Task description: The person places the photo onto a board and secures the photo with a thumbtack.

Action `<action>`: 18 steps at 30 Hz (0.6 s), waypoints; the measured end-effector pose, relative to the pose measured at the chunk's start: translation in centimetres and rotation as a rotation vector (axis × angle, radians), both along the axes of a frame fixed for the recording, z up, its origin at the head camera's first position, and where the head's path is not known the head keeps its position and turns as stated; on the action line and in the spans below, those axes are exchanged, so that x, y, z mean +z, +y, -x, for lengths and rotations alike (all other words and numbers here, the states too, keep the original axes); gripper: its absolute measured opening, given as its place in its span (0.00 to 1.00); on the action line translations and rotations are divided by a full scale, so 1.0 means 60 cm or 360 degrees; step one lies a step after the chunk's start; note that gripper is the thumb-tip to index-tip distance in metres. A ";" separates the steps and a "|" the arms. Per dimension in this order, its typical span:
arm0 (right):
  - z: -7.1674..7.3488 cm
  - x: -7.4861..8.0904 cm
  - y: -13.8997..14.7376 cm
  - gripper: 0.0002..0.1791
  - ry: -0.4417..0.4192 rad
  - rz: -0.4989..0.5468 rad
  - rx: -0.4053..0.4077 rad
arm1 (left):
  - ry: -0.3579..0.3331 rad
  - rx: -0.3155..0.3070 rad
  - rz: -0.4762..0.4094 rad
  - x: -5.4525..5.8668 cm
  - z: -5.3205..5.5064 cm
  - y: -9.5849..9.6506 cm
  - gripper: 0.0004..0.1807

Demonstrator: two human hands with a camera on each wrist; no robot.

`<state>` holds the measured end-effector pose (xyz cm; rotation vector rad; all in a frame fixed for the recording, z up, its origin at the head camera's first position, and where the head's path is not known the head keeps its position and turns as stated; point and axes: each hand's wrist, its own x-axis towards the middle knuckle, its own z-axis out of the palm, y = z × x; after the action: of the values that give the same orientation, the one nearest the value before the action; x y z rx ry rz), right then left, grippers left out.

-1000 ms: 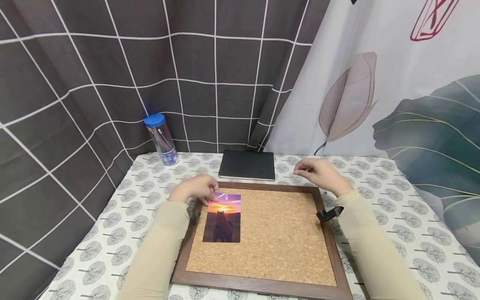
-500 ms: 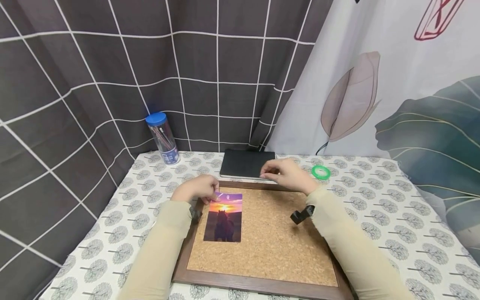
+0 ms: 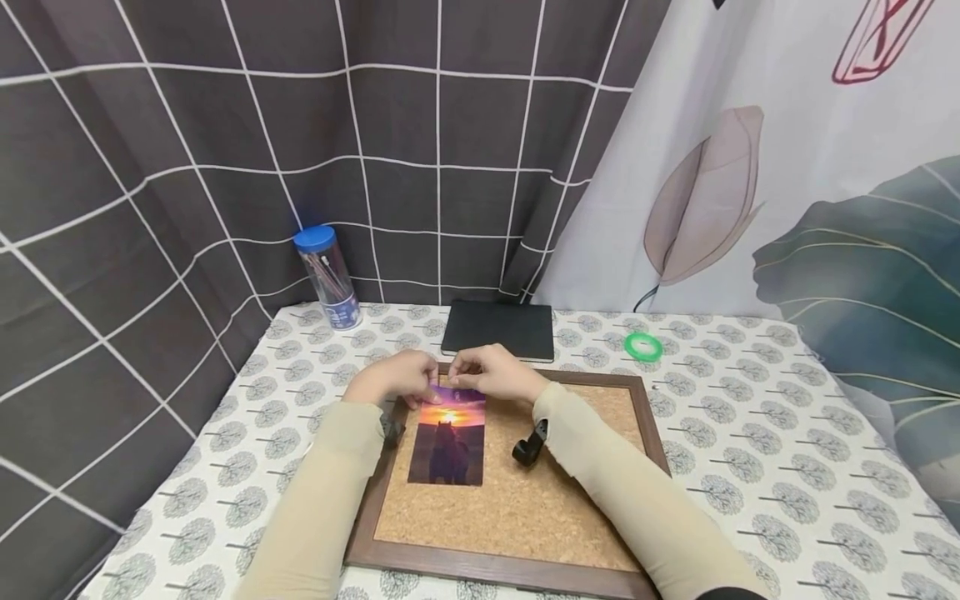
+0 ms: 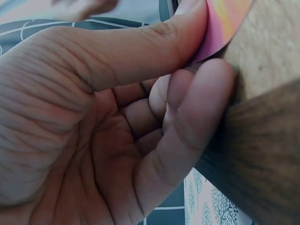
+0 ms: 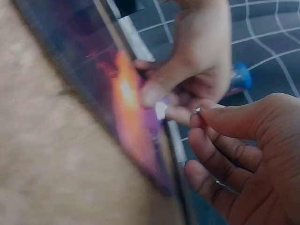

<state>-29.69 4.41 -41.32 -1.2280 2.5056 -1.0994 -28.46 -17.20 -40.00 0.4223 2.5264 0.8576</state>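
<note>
A photo (image 3: 447,454) of a horse against a sunset lies on the left part of a framed cork board (image 3: 555,517). My left hand (image 3: 397,377) pinches its top left corner, the thumb over the picture side in the left wrist view, where the photo (image 4: 224,23) bends up slightly. Close beside, over the photo's top edge, is my right hand (image 3: 497,372). Its thumb and forefinger pinch a small silvery piece (image 5: 197,110), too small and blurred to tell its kind. The other fingers of the right hand (image 5: 248,150) curl loosely.
A black notebook (image 3: 498,329) lies behind the board's wooden frame (image 3: 495,562). At the back left stands a clear tube with a blue lid (image 3: 330,279). A green ring-shaped roll (image 3: 642,347) lies right of the notebook on the tree-print cloth (image 3: 787,467).
My right hand has moved left from beside the green roll, uncovering it, across the board's top edge to the photo. The left hand stays at the photo's corner.
</note>
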 end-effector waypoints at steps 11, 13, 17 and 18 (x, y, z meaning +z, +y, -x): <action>0.001 -0.056 0.009 0.02 -0.0096 0.0119 -0.0044 | -0.0005 -0.0002 0.0003 -0.001 0.000 -0.001 0.10; 0.001 -0.058 0.010 0.02 -0.0087 0.0123 -0.0042 | -0.0005 -0.0008 -0.0005 -0.003 0.001 -0.002 0.10; 0.003 -0.059 0.011 0.02 -0.0103 0.0118 -0.0038 | -0.0001 -0.0028 -0.0024 -0.007 0.004 -0.006 0.10; 0.004 -0.060 0.011 0.02 -0.0112 0.0119 -0.0038 | 0.0001 -0.0035 -0.0031 -0.007 0.006 -0.007 0.10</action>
<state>-29.94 5.04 -44.91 -1.1592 2.4538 -1.2305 -28.79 -17.59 -40.40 0.4557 2.5112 0.8741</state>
